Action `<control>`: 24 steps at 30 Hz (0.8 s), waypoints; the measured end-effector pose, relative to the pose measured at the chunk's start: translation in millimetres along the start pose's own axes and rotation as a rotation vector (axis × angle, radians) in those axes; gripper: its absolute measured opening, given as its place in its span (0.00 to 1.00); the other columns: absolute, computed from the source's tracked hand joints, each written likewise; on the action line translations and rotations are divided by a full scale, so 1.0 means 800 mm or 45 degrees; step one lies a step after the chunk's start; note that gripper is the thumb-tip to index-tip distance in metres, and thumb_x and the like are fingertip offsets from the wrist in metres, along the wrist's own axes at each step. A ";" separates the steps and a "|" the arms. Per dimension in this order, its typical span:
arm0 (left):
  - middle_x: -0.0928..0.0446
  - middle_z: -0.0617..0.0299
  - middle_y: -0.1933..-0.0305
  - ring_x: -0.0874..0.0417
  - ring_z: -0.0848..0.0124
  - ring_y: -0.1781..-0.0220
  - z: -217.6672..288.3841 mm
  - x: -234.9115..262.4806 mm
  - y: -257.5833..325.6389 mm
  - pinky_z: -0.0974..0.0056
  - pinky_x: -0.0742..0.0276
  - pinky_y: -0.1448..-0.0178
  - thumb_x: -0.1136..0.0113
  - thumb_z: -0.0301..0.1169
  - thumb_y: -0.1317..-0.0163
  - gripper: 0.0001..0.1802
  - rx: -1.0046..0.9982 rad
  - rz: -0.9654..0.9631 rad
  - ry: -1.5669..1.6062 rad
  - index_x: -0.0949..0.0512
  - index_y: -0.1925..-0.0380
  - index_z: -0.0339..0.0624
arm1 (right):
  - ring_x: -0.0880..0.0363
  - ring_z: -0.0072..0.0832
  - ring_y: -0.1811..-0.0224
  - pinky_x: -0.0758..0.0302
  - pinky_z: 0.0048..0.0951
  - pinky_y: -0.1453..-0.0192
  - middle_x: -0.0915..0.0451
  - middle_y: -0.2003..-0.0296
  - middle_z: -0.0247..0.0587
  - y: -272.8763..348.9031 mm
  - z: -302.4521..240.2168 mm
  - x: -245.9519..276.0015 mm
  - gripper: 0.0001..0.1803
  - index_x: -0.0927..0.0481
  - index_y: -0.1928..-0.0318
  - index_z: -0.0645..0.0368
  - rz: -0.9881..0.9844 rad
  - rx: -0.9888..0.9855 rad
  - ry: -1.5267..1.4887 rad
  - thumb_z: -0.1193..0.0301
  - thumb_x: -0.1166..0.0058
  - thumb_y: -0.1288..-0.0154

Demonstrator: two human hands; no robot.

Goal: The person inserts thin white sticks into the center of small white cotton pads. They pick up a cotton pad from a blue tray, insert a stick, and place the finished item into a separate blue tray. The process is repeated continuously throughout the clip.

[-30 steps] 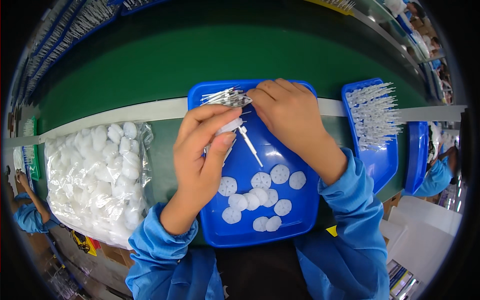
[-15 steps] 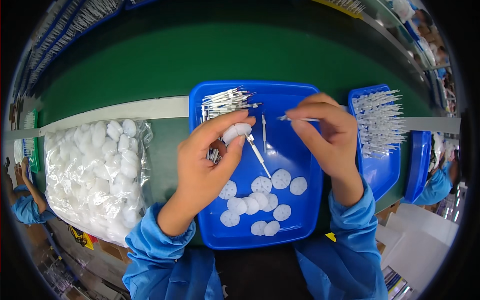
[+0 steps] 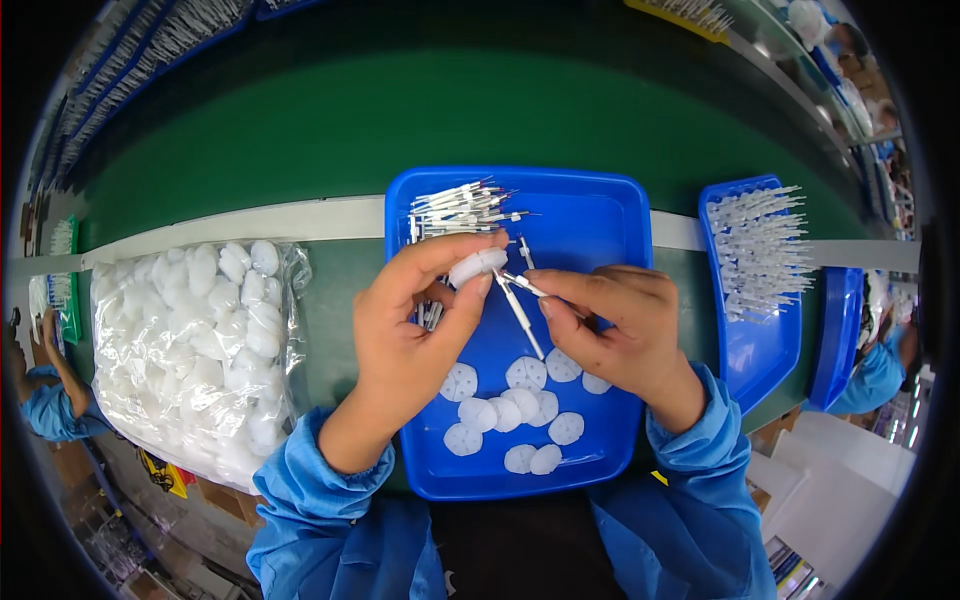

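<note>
Between the thumb and fingers of my left hand (image 3: 415, 315) is a white round plastic piece (image 3: 478, 266), tilted on edge. One thin white rod (image 3: 524, 325) sticks out from it, pointing down toward the tray. My right hand (image 3: 625, 330) pinches a second slim white rod (image 3: 527, 286), its tip at the edge of the round piece; whether it has entered is too small to tell. Under both hands lies a blue tray (image 3: 600, 470). Several white discs (image 3: 526, 373) are spread over its near half, and a pile of white rods (image 3: 460, 208) rests at its far left.
A clear bag of white round pieces (image 3: 190, 350) stands left of the tray. To the right, a blue bin (image 3: 755, 350) carries many rod assemblies (image 3: 760, 250). Another blue tray (image 3: 838, 330) is beyond it. People in blue sleeves (image 3: 865, 375) sit at both sides.
My right hand has moved left and down, bringing its rod against the round piece. My left hand keeps its hold almost in place.
</note>
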State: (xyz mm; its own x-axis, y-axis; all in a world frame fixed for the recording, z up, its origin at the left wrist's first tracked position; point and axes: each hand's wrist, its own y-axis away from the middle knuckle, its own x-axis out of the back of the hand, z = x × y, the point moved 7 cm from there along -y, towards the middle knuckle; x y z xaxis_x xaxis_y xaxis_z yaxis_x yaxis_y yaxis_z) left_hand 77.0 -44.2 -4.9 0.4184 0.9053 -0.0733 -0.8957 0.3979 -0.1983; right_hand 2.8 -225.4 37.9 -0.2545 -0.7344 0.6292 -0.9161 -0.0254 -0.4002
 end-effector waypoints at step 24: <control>0.10 0.58 0.63 0.15 0.65 0.69 0.045 -0.030 0.025 0.62 0.18 0.65 0.23 0.18 0.42 0.25 -0.390 -0.091 -0.971 0.11 0.42 0.37 | 0.12 0.36 0.74 0.18 0.35 0.69 0.09 0.68 0.38 0.001 -0.018 -0.006 0.09 0.09 0.60 0.56 0.157 0.075 0.265 0.71 0.23 0.39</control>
State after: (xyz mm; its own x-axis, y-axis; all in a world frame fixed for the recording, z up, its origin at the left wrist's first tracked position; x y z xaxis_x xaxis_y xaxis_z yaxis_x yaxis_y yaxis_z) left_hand 43.9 -52.3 28.5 0.1568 0.7756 0.6114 -0.7441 0.4998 -0.4433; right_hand -0.9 -212.4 44.4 -0.4269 -0.5792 0.6945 -0.8561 0.0115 -0.5167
